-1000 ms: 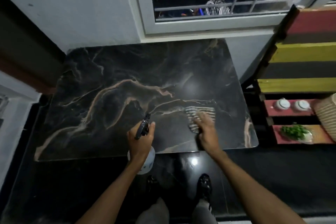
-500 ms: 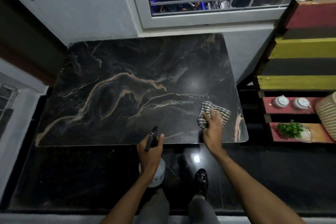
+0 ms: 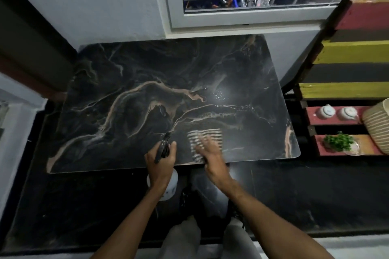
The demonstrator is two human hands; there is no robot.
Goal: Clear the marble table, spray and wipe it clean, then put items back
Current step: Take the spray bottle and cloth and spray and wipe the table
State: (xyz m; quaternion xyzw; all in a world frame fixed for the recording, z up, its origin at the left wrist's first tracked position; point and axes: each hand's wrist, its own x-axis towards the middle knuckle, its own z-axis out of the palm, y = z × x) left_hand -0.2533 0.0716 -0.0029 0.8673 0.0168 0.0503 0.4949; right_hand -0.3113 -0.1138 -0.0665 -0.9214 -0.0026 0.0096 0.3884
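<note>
The black marble table with tan veins fills the middle of the view, below a window. My left hand grips a white spray bottle with a black trigger head at the table's front edge. My right hand presses flat on a striped cloth on the front right part of the tabletop; both are motion-blurred. A patch of spray droplets glints right of centre.
To the right stands a painted pallet shelf holding two white teapots, a small green plant and a striped basket. A white window frame sits behind the table. The floor is dark and glossy.
My right hand slid the cloth from near the table's right front corner back toward the left. My left hand with the bottle stayed at the front edge.
</note>
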